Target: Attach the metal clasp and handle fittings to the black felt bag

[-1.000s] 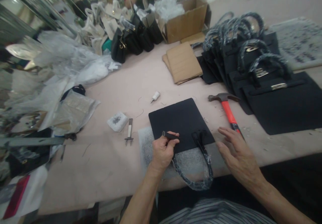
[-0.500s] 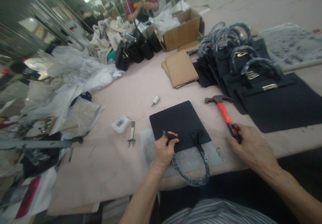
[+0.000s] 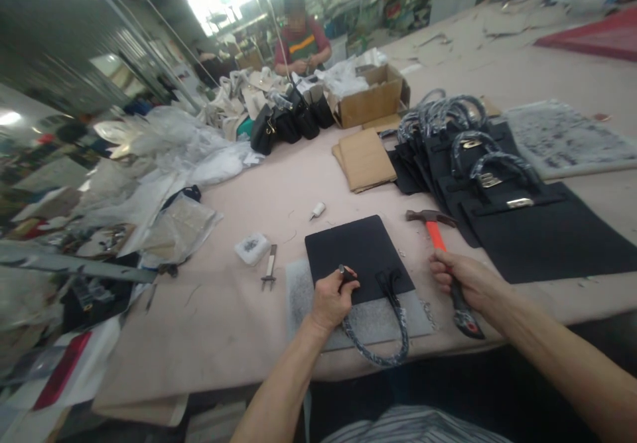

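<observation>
My left hand [image 3: 332,302] is closed on a short dark metal punch [image 3: 344,272], held tilted over a black bag panel [image 3: 355,247]. Whether the punch's tip touches the panel is hidden by my fingers. A wrapped, looped bag handle [image 3: 373,358] is joined to the panel's near edge and hangs towards me. Beneath the panel lies a speckled pale slab [image 3: 297,297]. To the right, my right hand [image 3: 462,276] wraps round the middle of a claw hammer's [image 3: 436,234] orange and black handle, with its head pointing away from me.
Black bag panels with wrapped handles [image 3: 552,237] are piled at right. Brown card sheets [image 3: 371,161] and a cardboard box [image 3: 371,105] stand beyond. Dividers [image 3: 269,269], a white dish [image 3: 252,249] and a small white bottle [image 3: 317,211] lie left. Someone [image 3: 303,45] works across the table.
My right hand has shifted from the butt of the hammer's handle up to its middle. My left hand keeps the punch over the panel, now more upright. The view has tilted up.
</observation>
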Demonstrator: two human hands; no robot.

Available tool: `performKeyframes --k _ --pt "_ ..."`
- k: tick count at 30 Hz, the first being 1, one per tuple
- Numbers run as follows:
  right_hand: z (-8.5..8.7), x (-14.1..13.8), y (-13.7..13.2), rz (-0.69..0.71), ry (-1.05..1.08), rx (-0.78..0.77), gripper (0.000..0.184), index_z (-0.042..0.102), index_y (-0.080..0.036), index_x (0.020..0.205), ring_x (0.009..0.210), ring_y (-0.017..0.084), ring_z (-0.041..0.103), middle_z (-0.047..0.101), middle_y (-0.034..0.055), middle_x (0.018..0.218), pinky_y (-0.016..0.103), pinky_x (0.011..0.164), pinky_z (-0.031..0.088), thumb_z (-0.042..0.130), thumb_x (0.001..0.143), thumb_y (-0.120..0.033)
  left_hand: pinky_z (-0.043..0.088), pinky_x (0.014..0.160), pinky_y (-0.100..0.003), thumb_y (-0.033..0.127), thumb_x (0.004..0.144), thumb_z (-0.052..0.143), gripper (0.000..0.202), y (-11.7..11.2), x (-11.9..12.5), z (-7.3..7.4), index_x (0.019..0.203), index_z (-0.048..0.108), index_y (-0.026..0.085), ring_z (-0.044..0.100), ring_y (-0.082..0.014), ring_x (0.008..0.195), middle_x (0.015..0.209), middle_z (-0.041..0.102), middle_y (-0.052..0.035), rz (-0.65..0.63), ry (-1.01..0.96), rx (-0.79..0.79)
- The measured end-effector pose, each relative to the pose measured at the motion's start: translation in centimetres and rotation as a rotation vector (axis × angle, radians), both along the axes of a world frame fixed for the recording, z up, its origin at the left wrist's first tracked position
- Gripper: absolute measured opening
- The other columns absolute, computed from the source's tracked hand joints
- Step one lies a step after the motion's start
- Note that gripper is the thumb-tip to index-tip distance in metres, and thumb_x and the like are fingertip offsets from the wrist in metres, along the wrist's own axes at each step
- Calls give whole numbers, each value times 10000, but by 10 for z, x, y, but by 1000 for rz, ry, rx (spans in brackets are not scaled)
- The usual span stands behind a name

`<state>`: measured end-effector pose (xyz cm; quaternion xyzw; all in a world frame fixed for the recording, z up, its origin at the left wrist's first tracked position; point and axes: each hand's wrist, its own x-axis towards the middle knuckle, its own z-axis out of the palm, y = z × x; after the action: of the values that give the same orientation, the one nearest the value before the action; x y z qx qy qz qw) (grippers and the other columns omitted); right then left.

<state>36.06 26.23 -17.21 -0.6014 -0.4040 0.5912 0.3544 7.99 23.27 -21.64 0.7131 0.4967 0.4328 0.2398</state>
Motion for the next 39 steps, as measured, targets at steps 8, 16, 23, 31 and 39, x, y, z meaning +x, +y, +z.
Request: performKeyframes --k 8,16,23,31,39 --pt "71 -16 -54 207 -691 466 376 494 -247 758 453 164 491 519 0 526 271 435 282 413 935 -568 610 789 -314 157 860 614 123 1 1 1 941 692 206 750 -208 810 875 773 -54 -22 -3 16" --pt "113 -29 -67 385 -1029 805 458 498 -268 748 387 187 505 568 27 503 314 437 246 315 963 -629 617 790 -311 146 837 648 116 1 3 0 912 694 222 756 -218 817 877 777 -48 1 9 8" --pt "124 -45 -82 156 -943 975 393 495 -282 757 299 147 383 471 -15 436 310 383 214 330 1005 -537 615 766 -318 165 851 637 78 2 3 -4 889 691 206 755 -232 805 848 767 -66 4 54 21" --pt "102 -18 -55 243 -899 502 405 475 -253 735 425 165 467 495 2 502 289 456 300 359 907 -602 617 782 -325 155 849 647 84 1 4 0 899 701 197 758 -229 807 873 777 -71 3 18 33" --pt "0 3 -36 165 -1020 109 351 612 -150 963 740 263 645 654 144 847 391 683 509 367 947 -399 601 839 -291 139 862 634 188 1 -1 1 1031 698 189 750 -183 860 927 781 -40 -31 -49 -52"
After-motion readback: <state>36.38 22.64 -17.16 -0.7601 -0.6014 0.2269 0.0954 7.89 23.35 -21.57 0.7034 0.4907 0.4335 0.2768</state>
